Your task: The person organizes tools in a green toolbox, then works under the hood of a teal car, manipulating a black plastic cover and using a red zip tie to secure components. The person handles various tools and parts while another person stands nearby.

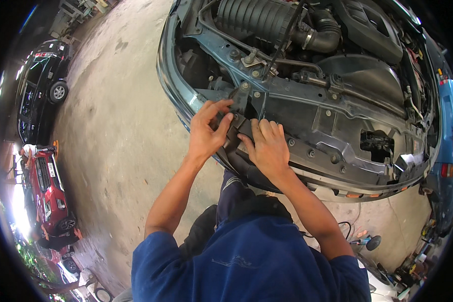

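The left hand (206, 132) and the right hand (270, 151) hide parts of the black trim (241, 124); how firmly either grips cannot be told. The top edge cuts off the engine cover (375, 30), the lower edge the shirt (251, 256). The clutter (412, 269) at lower right is too small to make out.

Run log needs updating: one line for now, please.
left hand: at black front-edge trim | right hand: on same trim | engine bay: exposed
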### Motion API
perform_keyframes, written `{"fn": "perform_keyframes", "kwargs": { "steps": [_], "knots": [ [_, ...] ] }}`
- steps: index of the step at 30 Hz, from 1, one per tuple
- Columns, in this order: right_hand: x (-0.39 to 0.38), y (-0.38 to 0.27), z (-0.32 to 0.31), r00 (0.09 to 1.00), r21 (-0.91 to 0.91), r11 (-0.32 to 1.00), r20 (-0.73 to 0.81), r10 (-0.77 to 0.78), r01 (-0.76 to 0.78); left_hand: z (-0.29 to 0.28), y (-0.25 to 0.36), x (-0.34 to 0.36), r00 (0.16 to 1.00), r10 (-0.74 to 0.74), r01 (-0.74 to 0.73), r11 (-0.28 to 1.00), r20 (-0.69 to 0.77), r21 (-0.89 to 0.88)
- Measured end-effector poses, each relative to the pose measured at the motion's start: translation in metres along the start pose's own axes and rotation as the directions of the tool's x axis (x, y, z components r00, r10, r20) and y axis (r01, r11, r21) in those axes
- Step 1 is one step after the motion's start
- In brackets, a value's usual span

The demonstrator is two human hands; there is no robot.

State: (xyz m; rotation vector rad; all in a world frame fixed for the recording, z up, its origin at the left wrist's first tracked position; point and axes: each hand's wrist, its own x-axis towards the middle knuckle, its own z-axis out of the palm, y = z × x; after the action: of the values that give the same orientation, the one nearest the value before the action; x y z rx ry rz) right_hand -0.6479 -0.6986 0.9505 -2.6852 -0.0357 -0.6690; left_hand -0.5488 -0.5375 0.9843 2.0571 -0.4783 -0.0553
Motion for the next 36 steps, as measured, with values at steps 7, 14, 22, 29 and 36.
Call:
{"fn": "perform_keyframes", "kwargs": {
  "steps": [7,14,22,29,36],
  "knots": [
    [-0.002,0.001,0.002,1.000,-0.010,1.000,0.005,0.001,0.000,0.015,-0.011,0.003,0.955,0.295,-0.292,0.952,-0.021,0.095],
    [0.000,0.001,0.001,1.000,0.006,1.000,-0.016,-0.006,0.006,0.007,-0.005,-0.002,0.983,0.185,-0.184,0.981,-0.016,0.061],
    [-0.001,0.000,0.001,1.000,0.014,1.000,-0.016,0.000,0.000,0.002,-0.004,0.002,0.956,0.280,-0.287,0.954,0.087,0.082],
    [-0.001,0.001,0.000,0.999,0.008,1.000,-0.030,-0.020,0.020,0.009,-0.004,0.000,0.971,0.234,-0.236,0.969,0.036,0.073],
    [0.000,0.001,0.001,1.000,0.003,1.000,-0.027,-0.014,0.015,-0.032,0.020,0.018,0.972,-0.001,0.069,0.957,0.235,-0.283]
  ]
}}
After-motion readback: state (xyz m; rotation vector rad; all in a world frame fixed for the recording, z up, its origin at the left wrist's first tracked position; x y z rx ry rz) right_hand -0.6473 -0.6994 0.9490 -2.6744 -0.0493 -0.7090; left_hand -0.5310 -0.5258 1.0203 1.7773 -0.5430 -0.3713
